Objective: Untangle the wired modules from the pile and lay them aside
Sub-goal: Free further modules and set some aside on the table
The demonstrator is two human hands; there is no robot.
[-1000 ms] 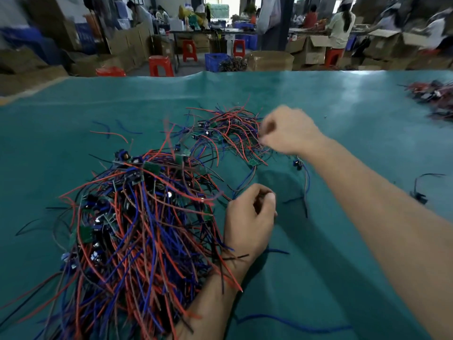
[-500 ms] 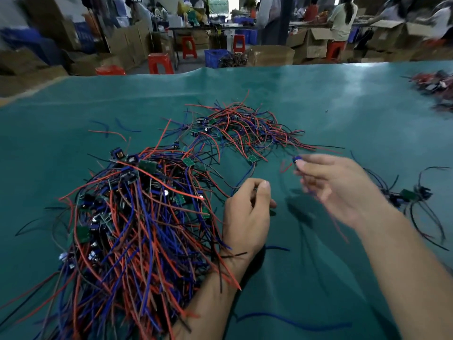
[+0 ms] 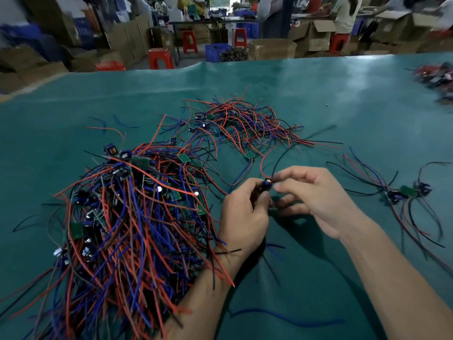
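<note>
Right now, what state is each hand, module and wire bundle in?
Left hand: fingers curled, gripping the small blue wired module.
Right hand: fingertips pinching the same module.
Small blue wired module: held between both hands, above the table.
Big pile of red, blue and black wires: tangled, heaped.
Smaller bundle behind: loosely tangled, flat.
Modules at right: laid aside, wires spread.
Green table cover: lying flat.

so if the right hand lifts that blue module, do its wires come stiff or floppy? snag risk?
Probably floppy: the red and black leads rising from the blue module, pinched between left hand and right hand, curve loosely. It looks light, held by fingertips alone. Snagging seems likely, since the leads run back toward the smaller tangle.
</note>
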